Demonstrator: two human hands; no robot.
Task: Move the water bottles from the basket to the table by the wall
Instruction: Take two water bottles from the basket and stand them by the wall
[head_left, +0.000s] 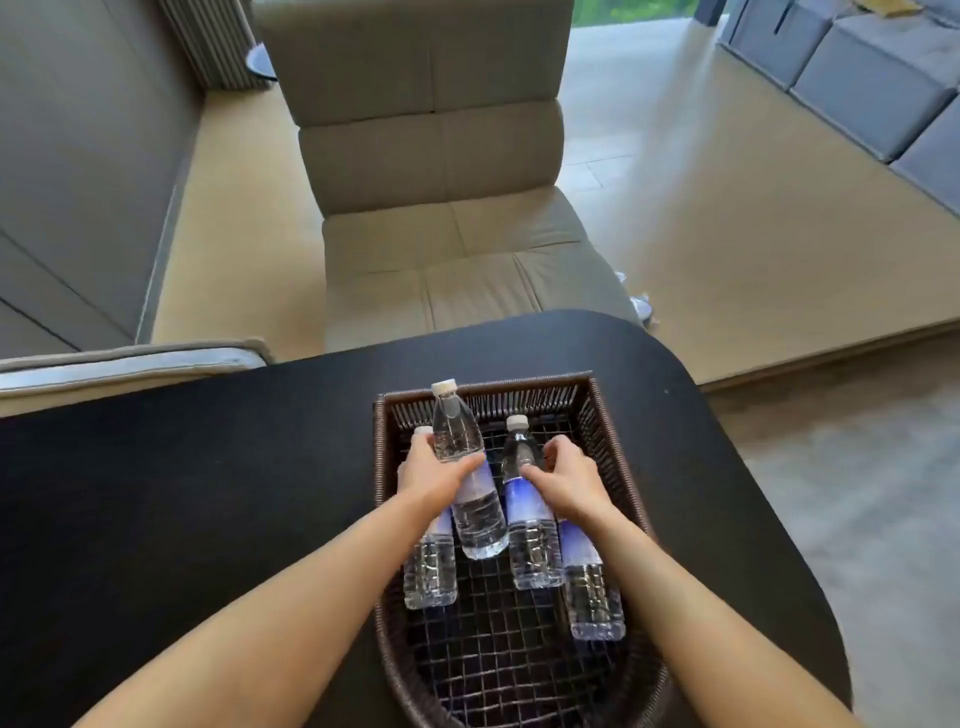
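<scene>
Two bare forearms are reaching forward into the dark wicker basket (613, 441). The left hand (434, 475) is curling around two water bottles (470, 483), lifting one; the right hand (566, 480) is closing over two more. The basket is sitting near the black table (208, 493) edge, with a beige chair (441, 208) and open floor (753, 218) lying beyond.

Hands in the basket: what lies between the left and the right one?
In the head view, two water bottles lie between the left hand and the right hand: the raised bottle in the left hand's grip, and the bottle under the right hand's thumb.
</scene>
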